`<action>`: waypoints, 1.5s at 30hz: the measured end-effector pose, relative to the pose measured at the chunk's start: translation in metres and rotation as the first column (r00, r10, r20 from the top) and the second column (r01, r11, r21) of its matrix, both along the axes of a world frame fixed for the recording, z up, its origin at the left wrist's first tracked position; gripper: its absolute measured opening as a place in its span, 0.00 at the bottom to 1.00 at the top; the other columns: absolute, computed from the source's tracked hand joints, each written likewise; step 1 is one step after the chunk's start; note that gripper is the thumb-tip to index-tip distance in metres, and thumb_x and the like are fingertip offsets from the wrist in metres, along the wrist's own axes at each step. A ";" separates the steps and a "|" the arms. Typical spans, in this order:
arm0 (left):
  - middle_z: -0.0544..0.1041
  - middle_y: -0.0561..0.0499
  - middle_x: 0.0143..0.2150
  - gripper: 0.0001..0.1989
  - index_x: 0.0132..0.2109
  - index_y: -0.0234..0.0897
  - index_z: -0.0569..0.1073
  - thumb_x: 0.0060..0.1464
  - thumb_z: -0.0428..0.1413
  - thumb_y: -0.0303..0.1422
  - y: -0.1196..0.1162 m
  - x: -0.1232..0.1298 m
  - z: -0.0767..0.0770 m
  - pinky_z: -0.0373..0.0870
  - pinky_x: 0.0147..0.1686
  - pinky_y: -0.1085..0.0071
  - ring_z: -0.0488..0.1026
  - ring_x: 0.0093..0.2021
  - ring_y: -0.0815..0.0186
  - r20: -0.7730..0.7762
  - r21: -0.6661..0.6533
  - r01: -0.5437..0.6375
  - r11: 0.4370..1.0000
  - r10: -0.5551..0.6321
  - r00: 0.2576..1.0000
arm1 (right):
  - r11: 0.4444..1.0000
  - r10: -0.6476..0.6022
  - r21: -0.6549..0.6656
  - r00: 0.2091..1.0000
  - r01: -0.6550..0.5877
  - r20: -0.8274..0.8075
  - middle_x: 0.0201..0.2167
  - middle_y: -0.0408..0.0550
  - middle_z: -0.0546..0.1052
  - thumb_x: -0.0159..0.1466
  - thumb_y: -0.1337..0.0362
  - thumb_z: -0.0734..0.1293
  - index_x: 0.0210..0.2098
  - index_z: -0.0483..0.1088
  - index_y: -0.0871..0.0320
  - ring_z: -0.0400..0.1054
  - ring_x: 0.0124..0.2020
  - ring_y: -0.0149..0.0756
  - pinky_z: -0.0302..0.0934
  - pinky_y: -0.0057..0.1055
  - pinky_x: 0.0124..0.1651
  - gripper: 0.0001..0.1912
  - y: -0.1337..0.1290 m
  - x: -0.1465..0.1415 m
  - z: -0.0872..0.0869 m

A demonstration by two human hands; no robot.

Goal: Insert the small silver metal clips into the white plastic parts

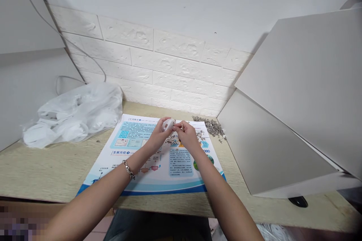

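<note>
My left hand [160,131] is closed around a small, rounded white piece [169,124], translucent like plastic, with a reddish-brown mark on it. My right hand [185,134] meets it from the right, fingertips pinched at the edge of the white piece. A short, pale, stick-like thing [182,127] shows between the right fingers; its kind is too small to make out. Beneath both hands lies a printed poster [135,180] with Chinese text. Small silvery metal pieces [170,140] are scattered on it under the hands, partly hidden by them.
A larger heap of silvery metal pieces [213,127] lies at the poster's far right corner. On the left sits a clear plastic bag [82,109] with white pieces inside. Grey-white panels [283,139] and a white brick-patterned wall [169,60] bound the wooden table [51,173].
</note>
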State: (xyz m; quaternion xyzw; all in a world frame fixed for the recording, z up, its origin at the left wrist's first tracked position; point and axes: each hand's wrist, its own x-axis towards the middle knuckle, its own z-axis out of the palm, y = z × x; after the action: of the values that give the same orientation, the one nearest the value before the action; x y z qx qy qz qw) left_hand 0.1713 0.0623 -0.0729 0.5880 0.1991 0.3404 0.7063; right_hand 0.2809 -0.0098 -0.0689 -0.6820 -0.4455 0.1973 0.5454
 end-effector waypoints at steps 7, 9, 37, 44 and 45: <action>0.68 0.44 0.52 0.26 0.55 0.40 0.59 0.49 0.56 0.36 -0.001 -0.002 0.000 0.64 0.46 0.65 0.67 0.49 0.61 -0.040 0.130 0.012 0.991 -0.007 0.999 | 0.999 -0.033 0.037 0.999 0.032 0.002 0.16 0.36 0.61 0.55 0.59 0.62 0.27 0.65 0.56 0.54 0.19 0.28 0.48 0.25 0.23 0.07 0.000 -0.005 0.000; 0.66 0.44 0.55 0.27 0.56 0.40 0.59 0.49 0.55 0.36 -0.001 -0.002 0.002 0.62 0.48 0.64 0.65 0.51 0.60 -0.066 0.167 0.005 0.986 0.006 0.998 | 0.998 -0.028 0.056 1.000 0.028 -0.007 0.15 0.36 0.60 0.56 0.59 0.61 0.27 0.64 0.56 0.53 0.19 0.28 0.48 0.25 0.23 0.07 -0.001 -0.006 0.000; 0.59 0.45 0.59 0.26 0.56 0.40 0.56 0.50 0.53 0.30 -0.013 -0.006 0.007 0.61 0.49 0.67 0.61 0.54 0.61 -0.041 0.164 0.044 0.985 -0.038 0.998 | 0.983 -0.031 0.176 0.994 0.049 -0.103 0.19 0.38 0.66 0.57 0.56 0.62 0.31 0.65 0.57 0.56 0.18 0.27 0.51 0.25 0.22 0.10 0.000 -0.019 -0.005; 0.61 0.46 0.58 0.27 0.55 0.42 0.58 0.48 0.53 0.28 -0.012 -0.006 0.009 0.62 0.46 0.67 0.63 0.51 0.61 -0.033 0.095 0.040 0.995 -0.037 0.999 | 0.947 -0.154 0.292 0.986 0.131 0.057 0.30 0.45 0.69 0.56 0.57 0.64 0.27 0.70 0.57 0.57 0.23 0.27 0.54 0.27 0.27 0.10 -0.002 -0.012 0.001; 0.62 0.46 0.58 0.27 0.56 0.42 0.58 0.48 0.53 0.28 -0.011 -0.006 0.008 0.62 0.46 0.66 0.63 0.51 0.61 -0.030 0.087 0.031 0.996 -0.029 0.999 | 0.948 -0.149 0.292 0.986 0.123 0.069 0.32 0.45 0.69 0.56 0.57 0.64 0.28 0.71 0.57 0.56 0.23 0.27 0.54 0.27 0.26 0.10 -0.003 -0.012 0.002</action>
State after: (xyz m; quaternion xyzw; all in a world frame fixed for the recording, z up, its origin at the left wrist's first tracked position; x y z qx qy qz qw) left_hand 0.1654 0.0514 -0.0645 0.6260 0.1851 0.3297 0.6820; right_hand 0.2690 -0.0124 -0.0667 -0.6329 -0.4456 0.0615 0.6301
